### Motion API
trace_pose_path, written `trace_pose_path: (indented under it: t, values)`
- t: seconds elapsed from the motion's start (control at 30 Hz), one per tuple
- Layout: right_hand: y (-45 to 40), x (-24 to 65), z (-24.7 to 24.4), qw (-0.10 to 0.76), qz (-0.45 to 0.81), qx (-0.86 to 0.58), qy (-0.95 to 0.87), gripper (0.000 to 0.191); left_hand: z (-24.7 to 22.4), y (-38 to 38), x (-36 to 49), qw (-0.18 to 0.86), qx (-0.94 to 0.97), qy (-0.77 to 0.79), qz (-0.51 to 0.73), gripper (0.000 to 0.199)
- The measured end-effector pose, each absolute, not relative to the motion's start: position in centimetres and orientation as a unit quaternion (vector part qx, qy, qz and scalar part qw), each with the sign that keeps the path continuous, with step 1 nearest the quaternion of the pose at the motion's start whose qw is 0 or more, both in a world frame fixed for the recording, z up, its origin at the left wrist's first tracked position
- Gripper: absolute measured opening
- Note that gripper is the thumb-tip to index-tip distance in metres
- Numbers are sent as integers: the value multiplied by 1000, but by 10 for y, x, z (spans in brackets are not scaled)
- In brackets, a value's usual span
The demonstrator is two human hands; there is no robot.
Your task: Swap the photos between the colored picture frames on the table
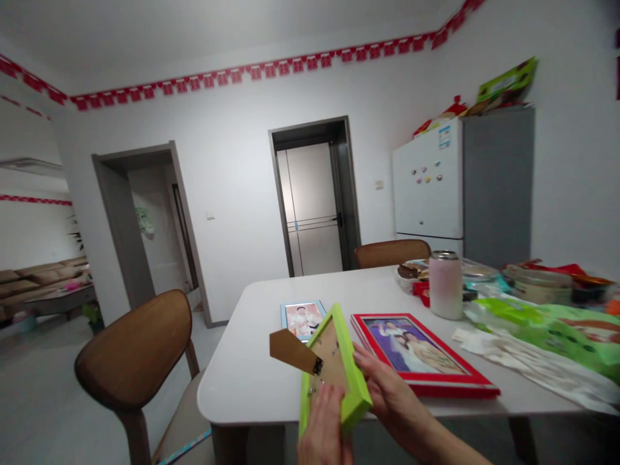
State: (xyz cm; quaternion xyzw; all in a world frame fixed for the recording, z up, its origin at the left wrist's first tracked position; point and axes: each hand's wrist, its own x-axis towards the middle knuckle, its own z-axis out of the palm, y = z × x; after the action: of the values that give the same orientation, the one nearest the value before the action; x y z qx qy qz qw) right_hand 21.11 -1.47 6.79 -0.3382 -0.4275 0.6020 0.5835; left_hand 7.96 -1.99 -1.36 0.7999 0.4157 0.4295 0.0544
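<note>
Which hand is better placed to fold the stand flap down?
Probably left. The left hand rests on the green frame's back, below the flap; the right hand grips its right edge.

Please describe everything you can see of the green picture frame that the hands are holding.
The green picture frame has a bright lime border, plastic by its look, and a brown board back that faces the camera. A brown stand flap sticks out to the left from a small dark hinge. The frame is tilted, held above the near edge of the white table. The left hand touches its lower back; the right hand holds its right edge.
</note>
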Motion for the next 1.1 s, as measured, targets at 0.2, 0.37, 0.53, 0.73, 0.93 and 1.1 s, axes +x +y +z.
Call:
trace_pose_path:
  t: [0.2,0.37,0.53,0.73,0.93,1.1]
  values:
    - [8,232,31,494,591,-422,-478,45,-51,-13,82,-92,833,412,358,41]
    - [31,249,5,475,503,-481,-538,38,-54,-1,48,-64,891,363,266,50]
    - [24,254,12,440,463,-518,-569,40,-34,-5,28,4,895,388,218,41]
    - [30,241,14,324,179,-606,-704,31,-10,-15,29,61,878,431,197,40]
    - [54,227,13,232,50,-604,-761,22,4,-17,28,109,846,485,195,27]
    - [61,221,15,214,36,-613,-760,24,1,-15,30,137,834,488,219,34]
